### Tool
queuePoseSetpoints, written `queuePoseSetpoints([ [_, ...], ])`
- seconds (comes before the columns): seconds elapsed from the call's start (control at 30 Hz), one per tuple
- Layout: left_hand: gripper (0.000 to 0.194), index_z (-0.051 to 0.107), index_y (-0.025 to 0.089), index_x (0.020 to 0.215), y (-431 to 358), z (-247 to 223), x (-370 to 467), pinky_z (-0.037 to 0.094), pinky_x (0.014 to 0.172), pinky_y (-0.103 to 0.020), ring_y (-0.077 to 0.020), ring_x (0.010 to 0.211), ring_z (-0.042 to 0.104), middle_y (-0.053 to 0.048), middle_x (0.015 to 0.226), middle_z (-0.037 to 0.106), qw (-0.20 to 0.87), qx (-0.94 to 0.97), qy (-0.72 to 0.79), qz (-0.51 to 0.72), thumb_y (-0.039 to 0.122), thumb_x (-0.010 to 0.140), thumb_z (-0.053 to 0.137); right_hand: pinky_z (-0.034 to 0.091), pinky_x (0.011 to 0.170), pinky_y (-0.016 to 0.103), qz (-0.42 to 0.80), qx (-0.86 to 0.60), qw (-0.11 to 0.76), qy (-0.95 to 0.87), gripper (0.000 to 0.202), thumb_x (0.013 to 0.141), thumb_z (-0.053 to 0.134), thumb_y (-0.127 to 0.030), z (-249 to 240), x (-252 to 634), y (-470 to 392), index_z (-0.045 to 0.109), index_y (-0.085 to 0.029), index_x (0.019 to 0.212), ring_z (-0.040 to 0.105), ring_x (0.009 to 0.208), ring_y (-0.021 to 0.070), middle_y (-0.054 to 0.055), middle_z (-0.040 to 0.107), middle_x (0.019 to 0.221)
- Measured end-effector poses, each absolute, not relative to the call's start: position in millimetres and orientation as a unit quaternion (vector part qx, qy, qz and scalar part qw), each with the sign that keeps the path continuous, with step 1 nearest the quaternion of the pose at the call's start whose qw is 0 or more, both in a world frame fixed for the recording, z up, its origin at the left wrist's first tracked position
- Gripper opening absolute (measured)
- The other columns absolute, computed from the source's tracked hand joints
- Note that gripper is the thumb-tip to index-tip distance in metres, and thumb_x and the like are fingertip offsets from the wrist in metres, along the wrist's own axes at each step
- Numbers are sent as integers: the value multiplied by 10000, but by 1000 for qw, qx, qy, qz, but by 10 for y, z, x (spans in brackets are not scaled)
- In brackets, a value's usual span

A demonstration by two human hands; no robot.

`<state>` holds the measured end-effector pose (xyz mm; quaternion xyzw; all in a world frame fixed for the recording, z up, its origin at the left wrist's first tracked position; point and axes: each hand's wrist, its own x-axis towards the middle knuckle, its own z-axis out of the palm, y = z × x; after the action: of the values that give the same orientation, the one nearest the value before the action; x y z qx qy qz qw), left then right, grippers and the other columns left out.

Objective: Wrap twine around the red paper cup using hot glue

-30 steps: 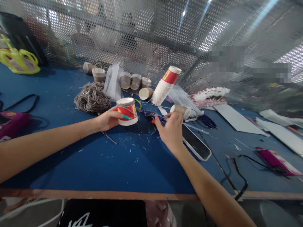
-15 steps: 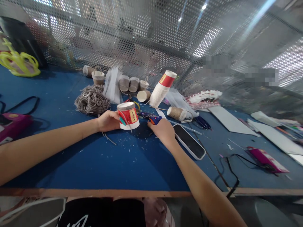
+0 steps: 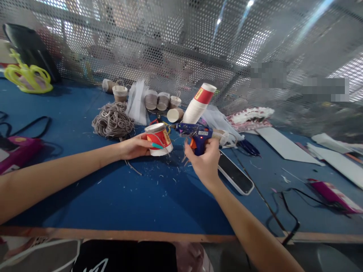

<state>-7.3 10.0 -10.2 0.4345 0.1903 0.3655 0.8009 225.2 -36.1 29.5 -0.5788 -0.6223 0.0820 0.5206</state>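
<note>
My left hand (image 3: 138,146) is closed around a red and white paper cup (image 3: 160,140), tilted above the table. Grey cord runs round the cup near its upper end, and a loose end hangs at its lower right. In my right hand (image 3: 204,160) is a blue glue gun (image 3: 195,132) with an orange trigger and a small red light. Its nozzle points left, close to the cup's upper right side. Behind my left hand lies a heap of grey cord (image 3: 112,120).
A leaning stack of paper cups (image 3: 198,104) stands behind the glue gun. Several cord-wrapped cups (image 3: 151,99) line the back by the perforated metal screen. A phone (image 3: 236,172) lies right of my right hand. Magenta boxes (image 3: 334,195) with black cables sit at both sides.
My right hand has lifted the glue gun off the table, bringing its nozzle up beside the cup. The cup in my left hand has tilted somewhat.
</note>
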Motion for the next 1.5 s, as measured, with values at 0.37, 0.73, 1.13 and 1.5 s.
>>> queuePoseSetpoints([
  [0.37, 518, 653, 193, 1146, 53, -62, -41, 424, 1048, -471, -308, 1183, 616, -109, 1193, 707, 788, 430, 202, 392, 195, 651, 808, 537, 611, 417, 39, -535, 493, -685, 421, 726, 651, -429, 239, 2225, -406, 281, -286, 868, 653, 654, 227, -4, 607, 742],
  [0.73, 485, 665, 182, 1129, 41, -40, -41, 407, 1066, -467, -310, 1200, 605, -118, 1216, 697, 783, 443, 200, 388, 208, 668, 817, 510, 513, 360, 15, -536, 489, -688, 419, 727, 633, -426, 249, 2204, -420, 249, -291, 825, 595, 545, 180, -49, 527, 649],
  [1.13, 500, 691, 173, 1094, 20, -1, -36, 408, 1065, -441, -294, 1166, 624, -108, 1176, 716, 788, 433, 208, 385, 227, 626, 857, 530, 549, 397, 38, -548, 488, -679, 421, 705, 619, -398, 256, 2184, -434, 227, -292, 813, 633, 586, 214, -22, 569, 680],
  [1.5, 512, 671, 180, 1124, 47, -46, -51, 397, 1077, -463, -309, 1212, 592, -106, 1205, 700, 790, 435, 199, 383, 213, 643, 841, 487, 494, 353, -6, -546, 488, -681, 422, 710, 626, -388, 250, 2217, -408, 226, -293, 809, 597, 537, 192, -37, 542, 644],
])
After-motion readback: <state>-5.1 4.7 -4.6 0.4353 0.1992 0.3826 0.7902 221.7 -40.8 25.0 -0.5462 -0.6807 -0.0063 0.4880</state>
